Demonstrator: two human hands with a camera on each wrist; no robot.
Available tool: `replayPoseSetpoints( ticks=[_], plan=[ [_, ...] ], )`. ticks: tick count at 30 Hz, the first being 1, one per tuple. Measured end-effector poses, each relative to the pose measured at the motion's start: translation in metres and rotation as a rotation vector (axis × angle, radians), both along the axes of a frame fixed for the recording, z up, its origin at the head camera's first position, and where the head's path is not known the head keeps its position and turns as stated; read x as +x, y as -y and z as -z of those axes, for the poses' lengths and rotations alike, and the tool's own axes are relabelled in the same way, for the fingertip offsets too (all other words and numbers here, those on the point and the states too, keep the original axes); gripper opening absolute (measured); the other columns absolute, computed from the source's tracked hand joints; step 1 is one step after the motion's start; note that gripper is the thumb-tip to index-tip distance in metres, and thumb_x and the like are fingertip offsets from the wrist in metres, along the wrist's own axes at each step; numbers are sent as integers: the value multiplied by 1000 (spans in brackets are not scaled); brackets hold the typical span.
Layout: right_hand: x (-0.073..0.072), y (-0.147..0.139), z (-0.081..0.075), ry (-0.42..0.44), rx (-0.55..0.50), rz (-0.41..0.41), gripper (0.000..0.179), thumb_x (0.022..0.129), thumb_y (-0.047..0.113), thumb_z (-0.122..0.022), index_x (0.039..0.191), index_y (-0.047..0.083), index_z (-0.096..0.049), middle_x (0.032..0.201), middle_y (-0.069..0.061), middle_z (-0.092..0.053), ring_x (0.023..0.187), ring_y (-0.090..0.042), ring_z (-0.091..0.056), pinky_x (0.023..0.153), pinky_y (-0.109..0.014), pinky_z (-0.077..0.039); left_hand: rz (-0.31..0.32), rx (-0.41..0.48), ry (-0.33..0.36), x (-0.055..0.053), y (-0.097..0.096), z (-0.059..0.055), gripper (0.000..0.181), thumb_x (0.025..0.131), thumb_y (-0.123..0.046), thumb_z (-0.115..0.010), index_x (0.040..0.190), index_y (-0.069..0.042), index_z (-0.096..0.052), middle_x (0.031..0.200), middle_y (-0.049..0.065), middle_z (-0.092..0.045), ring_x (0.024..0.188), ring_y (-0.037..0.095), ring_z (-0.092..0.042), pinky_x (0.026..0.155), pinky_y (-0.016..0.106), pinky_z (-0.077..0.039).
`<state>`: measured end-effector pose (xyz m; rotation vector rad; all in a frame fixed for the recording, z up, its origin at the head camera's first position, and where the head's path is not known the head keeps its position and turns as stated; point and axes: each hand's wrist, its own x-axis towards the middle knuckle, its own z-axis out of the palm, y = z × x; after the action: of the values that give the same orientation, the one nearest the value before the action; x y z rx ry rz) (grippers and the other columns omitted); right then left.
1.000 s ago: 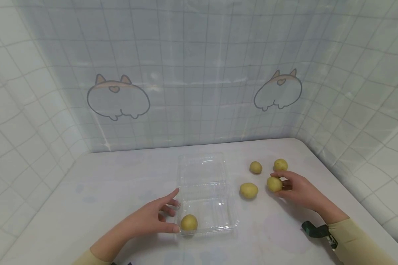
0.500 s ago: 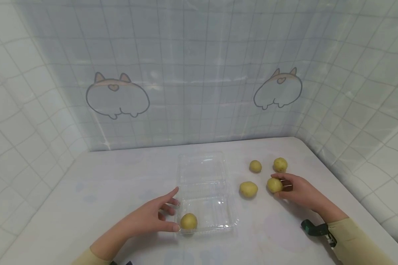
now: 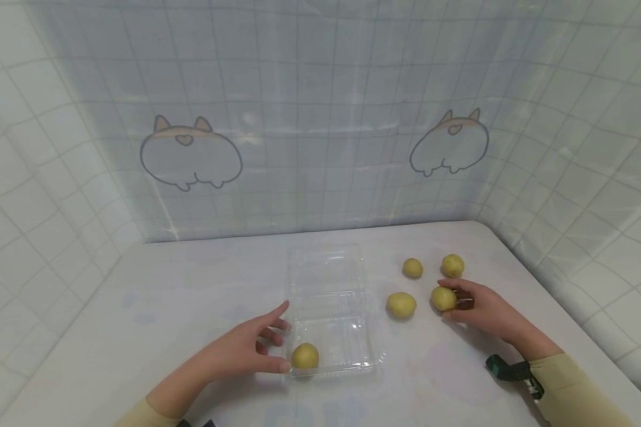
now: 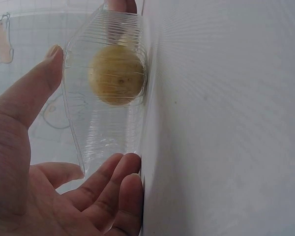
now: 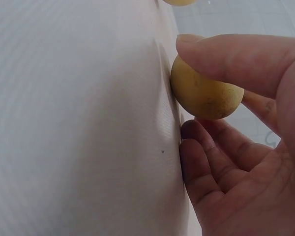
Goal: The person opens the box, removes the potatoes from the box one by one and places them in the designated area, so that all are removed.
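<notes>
My right hand (image 3: 478, 307) holds a small yellow potato (image 3: 443, 299) between thumb and fingers at the right of the table. In the right wrist view, the thumb lies over this potato (image 5: 206, 93), low at the tabletop, with other fingers resting on the surface. My left hand (image 3: 246, 349) is at the left side of a clear plastic clamshell box (image 3: 347, 344), fingers spread and thumb tip at its rim. One potato (image 3: 305, 356) sits in the box's near-left corner. It shows through the ribbed wall in the left wrist view, where the thumb (image 4: 39, 81) touches the rim.
Three loose potatoes lie between the box and the right edge: an oval one (image 3: 401, 305), a small one (image 3: 412, 268), and one behind my right hand (image 3: 453, 265). The box's lid (image 3: 326, 270) lies open toward the back wall (image 3: 320, 148). Grid-patterned sheets surround the white table (image 3: 192, 284).
</notes>
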<state>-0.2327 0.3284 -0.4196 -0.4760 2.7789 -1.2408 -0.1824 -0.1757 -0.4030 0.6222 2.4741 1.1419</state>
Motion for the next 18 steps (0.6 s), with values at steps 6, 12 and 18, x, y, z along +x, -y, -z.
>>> replayPoseSetpoints(
  ticks=[6,12,18],
  plan=[
    [0,-1,1,-8,-8,6,68,81,20,-83,140,5,-53,133,-15,-57,113,-31,-60,89,-35,-52,-3,0,5,1,0,0,103,78,-47,-82,159,-22,-22,135,-6,-55,109,15,-59,87,32,-51],
    [-1,-1,1,4,-9,10,70,81,21,-83,141,5,-52,135,-15,-55,114,-31,-60,90,-35,-51,5,4,-9,1,0,-1,103,79,-45,-83,159,-21,-23,135,-5,-55,111,16,-58,87,32,-51],
    [-1,-2,-1,-3,-19,-4,73,80,21,-84,142,5,-51,139,-16,-53,118,-34,-57,91,-37,-51,6,7,-6,0,0,-1,103,79,-44,-83,159,-20,-23,135,-4,-55,112,15,-58,88,32,-51]
  ],
)
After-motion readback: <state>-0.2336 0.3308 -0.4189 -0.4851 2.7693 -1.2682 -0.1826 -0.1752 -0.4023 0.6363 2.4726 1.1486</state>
